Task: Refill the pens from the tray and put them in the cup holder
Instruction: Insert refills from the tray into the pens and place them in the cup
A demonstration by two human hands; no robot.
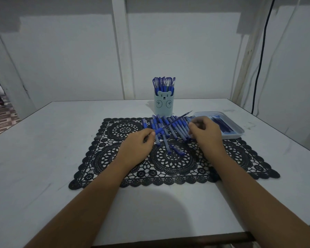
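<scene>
Curled fingers of the left hand held a blue plastic pen by its near end, thumb and forefinger pinching just behind its bright blue rubber sleeve. That pen slanted away to the right above the others, and a thin dark refill stuck out of its far end to a fine tip.

To the right, the right hand lay knuckles up with its fingers bent, fingertips down at the right end of a row of blue pens. Whether it gripped anything could not be told, since the fingertips were hidden under the hand.

The row of pens lay side by side across the far middle of a black lace placemat. A loose blue pen cap lay on the mat just near of them, between the two hands.

Far of the row stood a pale blue cup holder with a bear face, upright, with capped blue pens standing in it. Right of the hands, a shallow pale rectangular tray sat partly on the mat's far right corner and held dark blue refills.

All of this rested on a white table against a white wall, with a black cable hanging at the far right.
</scene>
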